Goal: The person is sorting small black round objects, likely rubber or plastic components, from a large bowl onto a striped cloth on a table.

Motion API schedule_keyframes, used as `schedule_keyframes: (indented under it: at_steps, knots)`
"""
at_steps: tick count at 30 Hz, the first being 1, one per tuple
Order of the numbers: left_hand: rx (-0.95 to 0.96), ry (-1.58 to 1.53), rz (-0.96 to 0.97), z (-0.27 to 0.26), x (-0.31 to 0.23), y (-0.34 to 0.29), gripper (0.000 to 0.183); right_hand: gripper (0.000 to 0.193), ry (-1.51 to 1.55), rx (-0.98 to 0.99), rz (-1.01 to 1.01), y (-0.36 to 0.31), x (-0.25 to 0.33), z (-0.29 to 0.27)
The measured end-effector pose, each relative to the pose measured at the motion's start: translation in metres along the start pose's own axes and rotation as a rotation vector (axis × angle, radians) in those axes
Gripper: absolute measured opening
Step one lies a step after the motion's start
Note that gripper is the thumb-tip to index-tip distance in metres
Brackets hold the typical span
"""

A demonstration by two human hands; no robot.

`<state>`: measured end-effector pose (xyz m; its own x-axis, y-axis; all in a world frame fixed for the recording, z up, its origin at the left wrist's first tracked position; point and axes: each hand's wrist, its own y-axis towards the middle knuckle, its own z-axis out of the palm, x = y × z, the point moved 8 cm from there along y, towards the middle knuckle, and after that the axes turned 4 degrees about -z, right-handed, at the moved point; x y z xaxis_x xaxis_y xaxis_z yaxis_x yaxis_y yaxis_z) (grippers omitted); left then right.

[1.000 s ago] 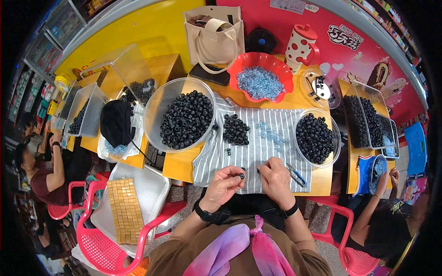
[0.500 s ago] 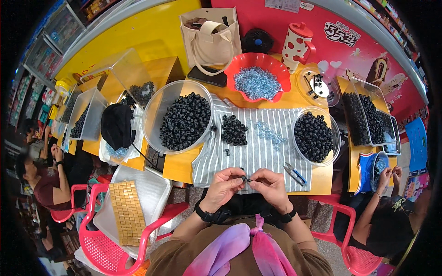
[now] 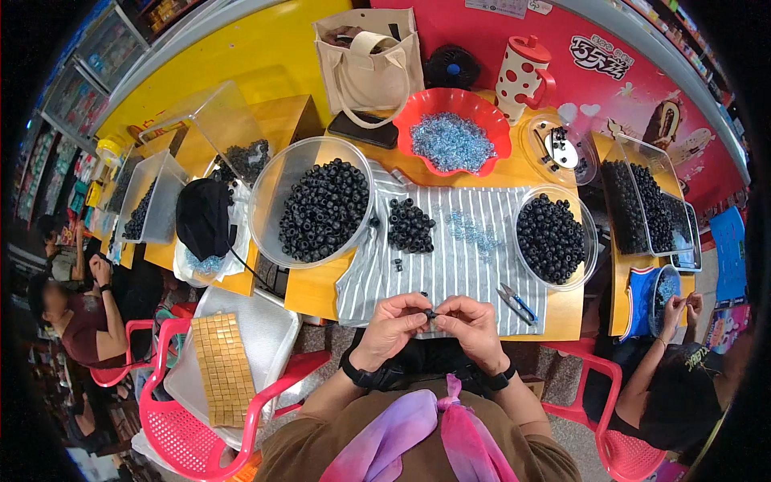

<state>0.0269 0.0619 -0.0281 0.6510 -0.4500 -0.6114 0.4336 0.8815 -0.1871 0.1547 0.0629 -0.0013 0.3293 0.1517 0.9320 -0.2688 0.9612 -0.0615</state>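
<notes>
Just past the table's front edge, my left hand (image 3: 392,325) and my right hand (image 3: 468,328) meet fingertip to fingertip. Both are closed on a small black bead (image 3: 430,314); whether a second small piece is between the fingertips is hard to make out. Beyond them a striped grey cloth (image 3: 361,281) carries a pile of black beads (image 3: 410,226) and a scatter of clear blue beads (image 3: 474,234). Two loose black beads lie below the pile. Blue-handled snips (image 3: 518,304) rest on the cloth to the right of my right hand.
Clear tubs of black beads stand left (image 3: 261,217) and right (image 3: 590,257) of the cloth. Behind it are a red bowl (image 3: 501,132) of blue beads, a phone (image 3: 361,131), a canvas bag (image 3: 385,80) and a spotted tumbler (image 3: 514,84). Other people work at both sides.
My fingertips have drawn closer together, and the dark bead between them is now more covered. The view has shifted slightly; the things on the table lie as before.
</notes>
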Motion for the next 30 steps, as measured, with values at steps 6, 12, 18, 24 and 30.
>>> schedule_keyframes:
  at_steps: [6, 12, 18, 24, 30]
  knots:
    - [0.018, 0.011, 0.042, -0.002, -0.002, 0.000, 0.017, 0.005, -0.027, -0.002, -0.017, -0.001, -0.001, 0.002]
    - [0.016, 0.008, 0.032, -0.003, 0.000, 0.000, 0.015, 0.004, -0.077, 0.015, -0.096, 0.001, 0.005, 0.006]
    - [-0.001, 0.050, 0.005, -0.004, -0.001, 0.001, 0.014, 0.004, -0.320, 0.079, -0.177, 0.005, 0.013, 0.007]
    - [0.084, 0.033, 0.002, -0.003, 0.000, 0.001, 0.016, 0.008, -0.347, 0.123, -0.121, 0.004, 0.019, 0.011]
    - [0.026, 0.014, -0.121, 0.009, -0.002, 0.000, 0.048, 0.025, -0.488, 0.286, -0.216, 0.009, 0.039, 0.023]
